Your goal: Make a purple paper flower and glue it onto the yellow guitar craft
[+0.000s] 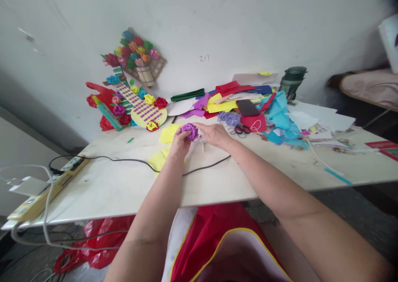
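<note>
My left hand (pixel 179 143) is closed round a purple paper rose (pixel 190 131), held just above the white table (pixel 124 182). My right hand (pixel 214 134) rests beside it, fingers curled, its fingertips touching the rose's right side. Under and left of the hands lie yellow paper sheets (pixel 168 133). A small white object (pixel 203 142) lies on the table between the hands.
A paper guitar (pixel 141 108) decorated with roses leans at the back left by a flower bouquet (pixel 137 52). Coloured paper scraps (pixel 280 116), black scissors (pixel 242 129), a phone (pixel 248 107) and a dark bottle (pixel 291 81) sit behind. A power strip (pixel 46 190) and black cable (pixel 130 161) cross the left.
</note>
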Demonstrator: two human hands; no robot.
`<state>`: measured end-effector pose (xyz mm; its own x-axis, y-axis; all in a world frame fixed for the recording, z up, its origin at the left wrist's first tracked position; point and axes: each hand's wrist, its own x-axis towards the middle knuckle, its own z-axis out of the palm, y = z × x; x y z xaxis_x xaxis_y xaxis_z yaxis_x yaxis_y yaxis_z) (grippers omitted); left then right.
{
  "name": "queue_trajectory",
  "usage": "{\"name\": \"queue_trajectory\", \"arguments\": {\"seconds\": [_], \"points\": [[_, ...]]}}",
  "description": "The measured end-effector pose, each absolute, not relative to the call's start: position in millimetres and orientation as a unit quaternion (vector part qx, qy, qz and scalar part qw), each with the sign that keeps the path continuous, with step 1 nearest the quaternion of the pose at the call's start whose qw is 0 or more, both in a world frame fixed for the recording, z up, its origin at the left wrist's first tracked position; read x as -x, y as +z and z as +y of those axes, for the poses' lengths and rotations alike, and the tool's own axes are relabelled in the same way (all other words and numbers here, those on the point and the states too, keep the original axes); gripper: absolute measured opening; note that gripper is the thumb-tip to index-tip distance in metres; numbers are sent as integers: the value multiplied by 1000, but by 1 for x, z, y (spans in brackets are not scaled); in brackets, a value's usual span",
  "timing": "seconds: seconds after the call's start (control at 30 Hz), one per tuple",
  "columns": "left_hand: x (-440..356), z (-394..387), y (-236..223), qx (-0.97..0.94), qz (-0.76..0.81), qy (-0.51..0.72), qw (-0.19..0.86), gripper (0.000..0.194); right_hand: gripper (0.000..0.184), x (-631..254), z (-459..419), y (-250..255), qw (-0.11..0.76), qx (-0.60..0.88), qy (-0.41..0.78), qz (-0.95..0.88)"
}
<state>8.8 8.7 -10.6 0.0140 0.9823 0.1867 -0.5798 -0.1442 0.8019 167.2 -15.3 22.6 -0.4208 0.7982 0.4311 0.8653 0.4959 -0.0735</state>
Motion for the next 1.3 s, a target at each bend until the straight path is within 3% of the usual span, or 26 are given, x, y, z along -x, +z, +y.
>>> {"name": "queue_trajectory", "arguments": {"seconds": [0.47,0.83,0.97,1.3], "points": [[-7,9,-11,-380,254,660,596,27,41,-163,0,8,456,359,218,-784],[-7,5,-8,-382,252,648,609,25,45,-168,-11,20,420,323,534,-659],[-7,5,-7,-377,250,649,612,24,45,-167,-11,19,413,332,510,-678],[-6,6,-8,-368,249,642,625,25,47,-164,-3,12,421,335,225,-812]]}}
